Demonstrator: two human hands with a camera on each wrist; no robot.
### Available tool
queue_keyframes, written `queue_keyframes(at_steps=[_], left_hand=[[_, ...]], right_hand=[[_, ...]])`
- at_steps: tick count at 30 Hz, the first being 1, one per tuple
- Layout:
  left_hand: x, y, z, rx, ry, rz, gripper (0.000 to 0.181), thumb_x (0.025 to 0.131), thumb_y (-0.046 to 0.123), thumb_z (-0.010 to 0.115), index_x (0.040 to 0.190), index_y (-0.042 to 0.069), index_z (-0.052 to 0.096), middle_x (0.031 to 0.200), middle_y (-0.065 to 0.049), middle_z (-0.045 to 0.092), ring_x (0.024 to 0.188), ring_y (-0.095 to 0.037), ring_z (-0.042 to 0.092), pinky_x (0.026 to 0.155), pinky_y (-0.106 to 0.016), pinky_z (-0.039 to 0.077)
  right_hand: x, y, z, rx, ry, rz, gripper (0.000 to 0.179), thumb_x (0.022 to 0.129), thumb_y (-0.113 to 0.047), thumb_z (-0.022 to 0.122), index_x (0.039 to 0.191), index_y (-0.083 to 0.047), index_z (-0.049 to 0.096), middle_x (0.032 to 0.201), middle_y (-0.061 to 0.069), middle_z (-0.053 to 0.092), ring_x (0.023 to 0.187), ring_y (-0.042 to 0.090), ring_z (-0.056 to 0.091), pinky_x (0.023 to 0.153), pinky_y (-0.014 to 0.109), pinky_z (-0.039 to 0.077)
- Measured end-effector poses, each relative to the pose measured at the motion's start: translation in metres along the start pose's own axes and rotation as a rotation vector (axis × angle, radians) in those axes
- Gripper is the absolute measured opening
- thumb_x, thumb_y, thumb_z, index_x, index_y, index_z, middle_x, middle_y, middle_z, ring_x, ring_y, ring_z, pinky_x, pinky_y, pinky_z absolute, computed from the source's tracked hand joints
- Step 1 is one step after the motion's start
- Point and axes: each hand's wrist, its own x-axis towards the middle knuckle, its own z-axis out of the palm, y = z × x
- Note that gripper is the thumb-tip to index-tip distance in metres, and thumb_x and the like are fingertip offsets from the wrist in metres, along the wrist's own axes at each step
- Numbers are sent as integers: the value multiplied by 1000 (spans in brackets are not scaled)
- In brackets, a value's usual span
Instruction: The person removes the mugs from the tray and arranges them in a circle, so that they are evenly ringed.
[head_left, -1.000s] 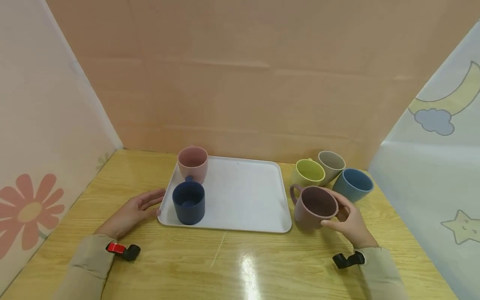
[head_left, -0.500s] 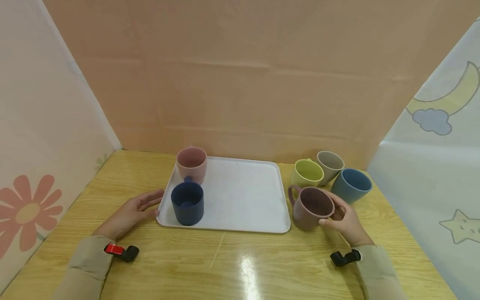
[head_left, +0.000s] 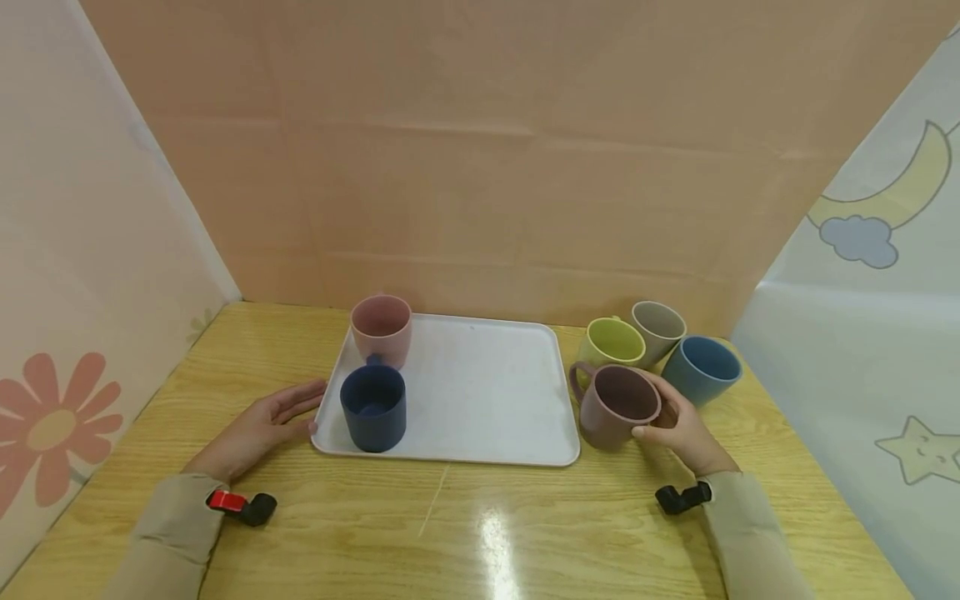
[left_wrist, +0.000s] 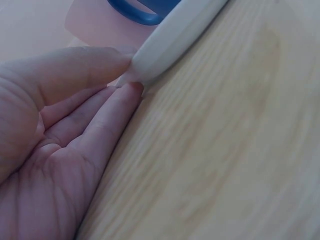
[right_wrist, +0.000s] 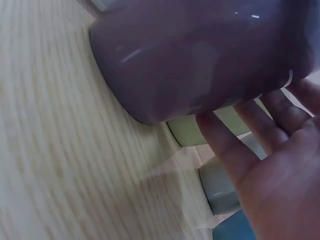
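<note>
In the head view my right hand (head_left: 684,429) grips a mauve mug (head_left: 609,425) by its right side, thumb in front and fingers behind. The mug's handle points left, and its side overlaps the right edge of the white tray (head_left: 487,392). From the right wrist, the mug's base shows close to the table, with fingertips (right_wrist: 207,122) against its wall. My left hand (head_left: 258,429) lies at the tray's left side, its fingers straight and touching the rim. On the tray's left part stand a pink mug (head_left: 382,337) and a navy mug (head_left: 373,412).
Behind the mauve mug stand a yellow-green mug (head_left: 611,340), a grey-beige cup (head_left: 658,333) and a blue cup (head_left: 701,371), close together. The wooden table (head_left: 375,525) meets a peach wall (head_left: 480,167) at the back, with pale printed walls on both sides.
My right hand has moved the mauve mug a little left and back, towards the tray's right edge. The left hand and the other mugs stay in place; the view shifts slightly.
</note>
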Motion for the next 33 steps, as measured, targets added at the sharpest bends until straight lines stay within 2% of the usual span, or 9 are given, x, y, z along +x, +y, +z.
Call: queue_keyframes(at_steps=[6,12,17,20,22,24,29,31,33], left_hand=[[0,0,0,-8,-1,-3,72,98,26,69,159,11,34,163,-13,33,144,-22,41,98,-10,40],[0,1,0,-10,0,-5,72,98,26,69,159,11,34,163,-13,33,144,-26,39,98,-11,40],[-1,2,1,-4,3,-5,71,98,26,69,158,11,34,163,-13,33,144,-20,41,98,-11,41],[-2,2,1,1,7,-15,71,98,28,69,158,13,35,163,-12,34,141,-14,43,98,-11,41],[-2,2,1,6,6,-16,71,98,28,69,158,12,35,163,-12,34,142,-15,43,98,-11,41],[-3,2,1,14,5,-17,71,98,28,69,158,12,35,162,-13,34,143,-19,42,97,-11,41],[-4,3,1,29,4,-17,71,98,29,69,159,12,34,163,-12,34,146,-34,35,97,-10,40],[-3,3,0,35,6,-22,72,98,30,69,159,14,34,162,-11,35,146,-30,37,97,-9,39],[-2,4,1,37,7,-22,71,98,31,69,159,15,35,162,-10,35,146,-29,37,97,-9,38]], right_hand=[[1,2,-3,15,-39,16,77,84,17,65,153,5,32,145,1,54,129,11,54,100,22,47],[1,5,-5,35,-68,3,77,87,15,65,155,4,30,148,0,51,131,10,51,102,21,46],[3,2,-5,-45,-51,0,61,101,-2,58,155,4,30,150,-2,49,133,9,49,102,20,45],[5,-6,-1,-155,60,25,48,111,-19,40,152,6,35,144,-5,54,127,6,54,98,19,47],[7,-13,3,-225,168,47,51,113,-28,30,147,8,41,136,-6,59,121,4,58,93,17,49],[10,-22,9,-266,289,60,54,113,-31,28,142,11,47,128,-4,64,114,4,61,89,16,51],[21,-45,27,-255,579,10,42,109,-23,47,126,14,57,111,5,67,105,13,64,83,19,56],[26,-54,36,-228,644,-21,34,107,-16,53,121,15,58,108,9,66,101,16,65,81,20,56],[30,-64,46,-231,658,-41,28,104,-10,56,118,14,60,106,11,66,98,16,66,80,20,56]])
